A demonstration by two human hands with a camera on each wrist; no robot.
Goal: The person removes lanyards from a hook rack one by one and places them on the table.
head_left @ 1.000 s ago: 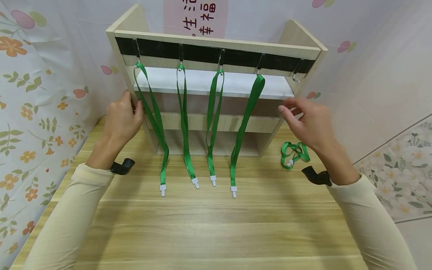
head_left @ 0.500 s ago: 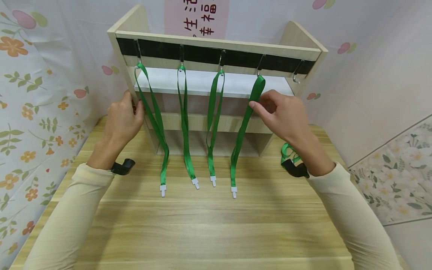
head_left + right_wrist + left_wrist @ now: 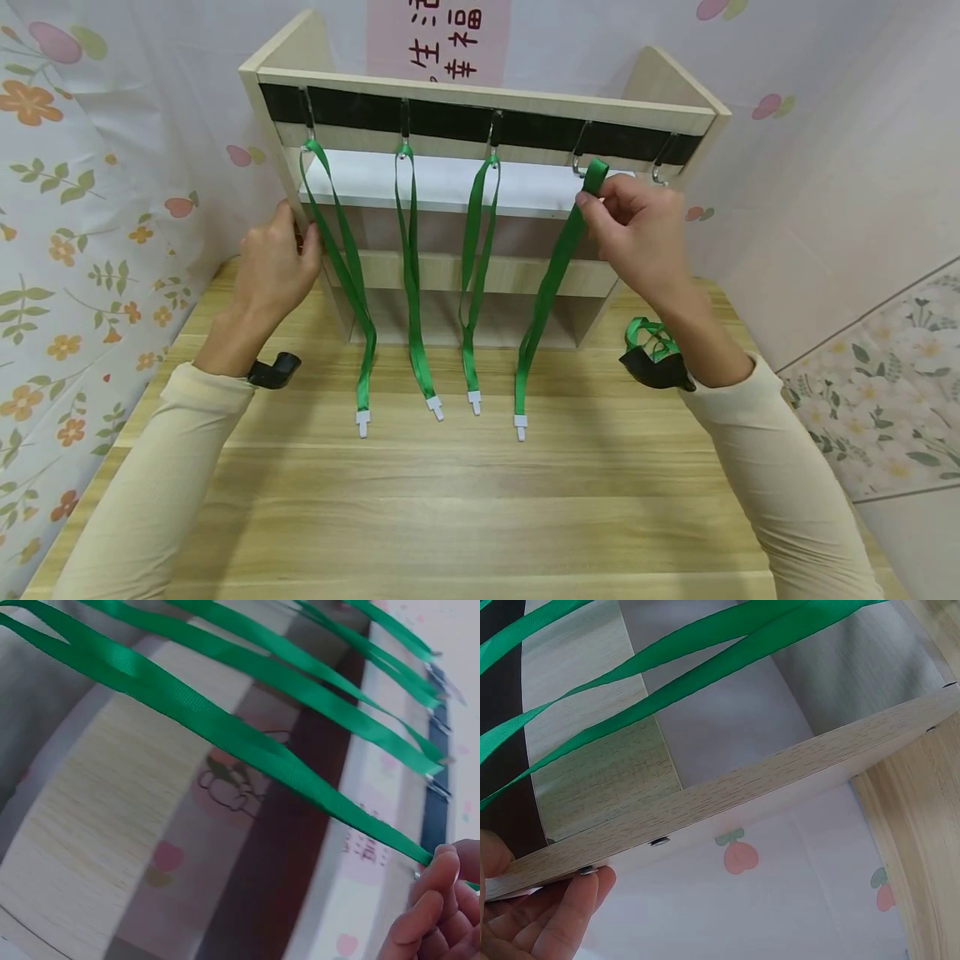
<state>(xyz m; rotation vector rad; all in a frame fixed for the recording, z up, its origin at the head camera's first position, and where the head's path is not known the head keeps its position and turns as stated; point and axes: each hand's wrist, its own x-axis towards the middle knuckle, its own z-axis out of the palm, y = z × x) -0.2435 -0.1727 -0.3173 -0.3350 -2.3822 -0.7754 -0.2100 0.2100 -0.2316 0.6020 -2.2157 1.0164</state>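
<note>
My right hand pinches a green lanyard near its top loop. The loop stands just right of the fourth hook, apart from it, and the strap slants down to a white clip. In the right wrist view the held lanyard runs taut to the fingertips. At the left, my left hand grips the side panel of a wooden shelf, thumb on one side and fingers on the other. Three more green lanyards hang from the other hooks, such as the left one.
A coiled green lanyard lies on the wooden table at the right, partly behind the black wrist mount. The rightmost hook bears nothing. A floral curtain borders the left side.
My right hand has come leftward to the fourth lanyard, taken hold of it and lifted its loop off the hook, slightly to the right. My left hand has stayed on the panel.
</note>
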